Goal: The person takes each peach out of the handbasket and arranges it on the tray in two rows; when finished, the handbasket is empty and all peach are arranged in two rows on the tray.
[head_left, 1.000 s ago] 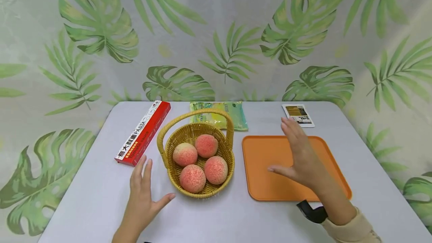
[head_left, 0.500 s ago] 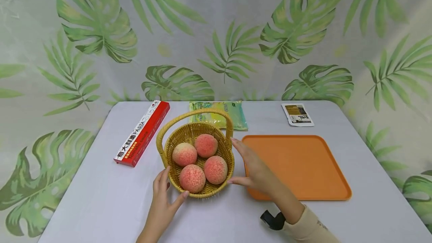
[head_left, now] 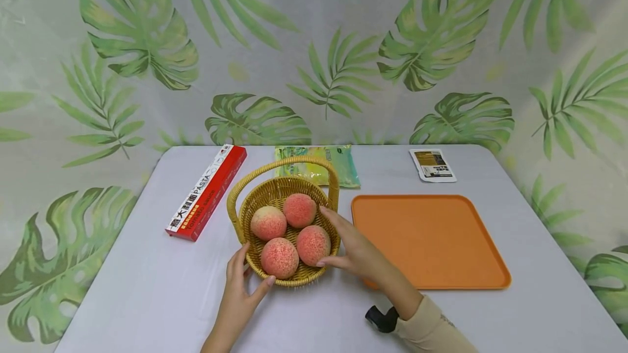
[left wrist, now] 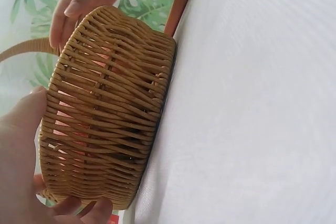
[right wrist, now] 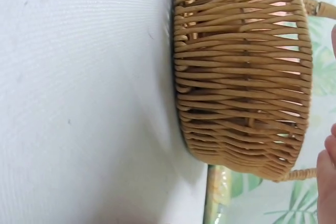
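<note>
Right sleeve: beige cuff [head_left: 434,328], a black device [head_left: 381,319] beside it, above the white table [head_left: 147,298].
Left hand: curled on the near-left side of the basket, thumb [left wrist: 37,100] at the rim, fingers round the wall; left hand [head_left: 239,293] grips it.
Right hand: fingers spread, right hand [head_left: 360,249] over the right rim beside the peaches; contact with them cannot be told.
Basket: wicker basket [head_left: 299,282] stands upright on the table, between box and tray.
Peaches: four peaches [head_left: 279,258] lie inside, grouped together.
Tray: orange tray [head_left: 432,238] lies right of the basket; the right hand and forearm cover its near-left corner.
Box: red pasta box [head_left: 208,195] lies slanted to the left.
Handle: arched handle [head_left: 284,163] crosses in front of the pouch.
Pouch: green-yellow pouch [head_left: 347,168] lies behind the basket.
Sachet: white sachet [head_left: 434,165] lies beyond the tray.
Backdrop: leaf-printed cloth [head_left: 338,78] hangs behind the table.
</note>
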`<state>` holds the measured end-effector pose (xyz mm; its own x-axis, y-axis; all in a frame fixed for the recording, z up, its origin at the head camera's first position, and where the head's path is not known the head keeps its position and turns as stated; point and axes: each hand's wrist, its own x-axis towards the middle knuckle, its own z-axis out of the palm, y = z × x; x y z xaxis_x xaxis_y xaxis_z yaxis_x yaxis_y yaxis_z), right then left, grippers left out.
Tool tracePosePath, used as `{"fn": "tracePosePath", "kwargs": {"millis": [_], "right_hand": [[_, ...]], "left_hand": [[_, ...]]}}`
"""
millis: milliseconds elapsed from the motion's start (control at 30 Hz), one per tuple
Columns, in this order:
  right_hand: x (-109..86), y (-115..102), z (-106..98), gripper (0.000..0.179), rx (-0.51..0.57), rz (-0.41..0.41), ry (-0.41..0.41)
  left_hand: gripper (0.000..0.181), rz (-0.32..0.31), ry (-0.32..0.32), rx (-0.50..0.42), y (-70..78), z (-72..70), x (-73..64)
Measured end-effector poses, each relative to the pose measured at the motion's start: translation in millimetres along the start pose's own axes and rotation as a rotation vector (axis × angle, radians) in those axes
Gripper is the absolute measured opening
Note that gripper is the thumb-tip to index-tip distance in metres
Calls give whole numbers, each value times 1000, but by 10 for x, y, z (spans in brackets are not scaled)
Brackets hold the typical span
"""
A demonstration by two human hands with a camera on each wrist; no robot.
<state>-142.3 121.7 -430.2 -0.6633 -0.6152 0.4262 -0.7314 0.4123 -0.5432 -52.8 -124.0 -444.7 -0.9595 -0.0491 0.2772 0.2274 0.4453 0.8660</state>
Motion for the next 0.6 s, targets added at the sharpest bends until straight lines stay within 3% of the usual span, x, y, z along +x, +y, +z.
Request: {"fn": "tracePosePath", "kwargs": {"millis": [267,600], "right_hand": [[25,57,79,93,64,120,-78],[121,64,24,88,64,163,-203]], "left_hand": [[79,-25,-18,-87,-45,15,4],[80,-75,-45,-125,-70,19,10]]}}
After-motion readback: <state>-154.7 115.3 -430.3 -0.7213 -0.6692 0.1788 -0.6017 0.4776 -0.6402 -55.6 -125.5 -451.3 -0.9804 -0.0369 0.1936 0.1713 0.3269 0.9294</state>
